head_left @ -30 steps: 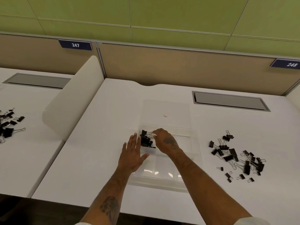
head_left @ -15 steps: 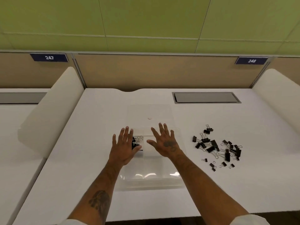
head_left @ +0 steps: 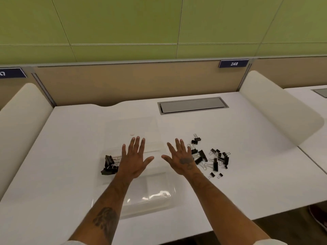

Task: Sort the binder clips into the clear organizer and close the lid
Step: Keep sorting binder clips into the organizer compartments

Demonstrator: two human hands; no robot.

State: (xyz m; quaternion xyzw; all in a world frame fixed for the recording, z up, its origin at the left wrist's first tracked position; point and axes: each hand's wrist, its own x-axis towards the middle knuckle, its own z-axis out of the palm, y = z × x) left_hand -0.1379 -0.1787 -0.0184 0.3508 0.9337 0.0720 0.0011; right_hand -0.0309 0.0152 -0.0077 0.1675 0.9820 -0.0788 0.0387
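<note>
From the head view, both hands are seen spread flat, palms down, over the white desk. The left hand is held over the clear organizer, fingers straight and fanned, nothing gripped. Whether the tray is being touched cannot be told.

A cluster of black binder clips is seen inside the organizer, in its far left compartment, just beside the left hand on its outer side. The wire handles of a few are partly hidden behind the edge of the hand. The near compartments are seen bare, with glare on the plastic.

The lid is found open, laid back flat on the desk beyond the tray, past the fingertips of the left hand.

The right hand is likewise held open, fingers straight and splayed, nothing held. It is placed at the right edge of the organizer, between the tray and the loose pile of clips. That pile is scattered on the desk just right of the hand, its nearest clips partly covered by the little-finger side.

Further back, a grey cable hatch is set into the desk, and a number plate reading 248 is fixed on the partition.
</note>
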